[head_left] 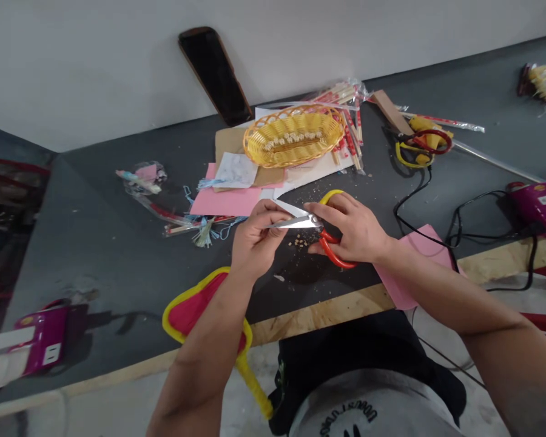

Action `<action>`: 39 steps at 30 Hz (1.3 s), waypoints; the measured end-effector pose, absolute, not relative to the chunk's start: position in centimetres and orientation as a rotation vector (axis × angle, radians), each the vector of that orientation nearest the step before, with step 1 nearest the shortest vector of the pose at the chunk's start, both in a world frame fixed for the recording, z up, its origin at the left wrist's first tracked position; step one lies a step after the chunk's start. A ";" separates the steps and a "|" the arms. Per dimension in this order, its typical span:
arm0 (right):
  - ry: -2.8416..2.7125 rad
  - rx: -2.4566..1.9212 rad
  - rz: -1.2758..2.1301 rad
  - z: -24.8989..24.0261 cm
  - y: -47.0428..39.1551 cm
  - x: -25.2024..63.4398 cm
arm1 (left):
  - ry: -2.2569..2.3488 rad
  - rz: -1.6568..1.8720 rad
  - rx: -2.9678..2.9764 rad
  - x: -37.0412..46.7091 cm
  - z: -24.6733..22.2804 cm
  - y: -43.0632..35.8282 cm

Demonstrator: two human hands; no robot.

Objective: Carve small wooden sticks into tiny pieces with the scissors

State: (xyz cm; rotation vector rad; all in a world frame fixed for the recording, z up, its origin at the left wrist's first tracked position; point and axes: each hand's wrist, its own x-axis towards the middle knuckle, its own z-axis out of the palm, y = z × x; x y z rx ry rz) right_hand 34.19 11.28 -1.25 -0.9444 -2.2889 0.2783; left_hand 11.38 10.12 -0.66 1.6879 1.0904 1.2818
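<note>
The scissors (313, 221) have silver blades, spread apart and aimed left, with one red and one yellow handle; they are above the dark table (131, 243), near its near edge. The right hand (352, 230) is curled around those handles, partly open. The left hand (259, 237) is nearly closed, thumb and fingers pinched beside the blade tips; whether it grips something small cannot be told. Pale crumbs (298, 241) are scattered beneath the scissors. Farther off lies a yellow woven basket (277, 152) holding a row of small whitish pieces (293, 139), with pink paper (227, 201) to its near left.
</note>
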 end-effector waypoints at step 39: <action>-2.306 -0.861 0.345 -1.5 11.4 34.4 | 1.036 1.157 1.831 11.3 0.3 10.0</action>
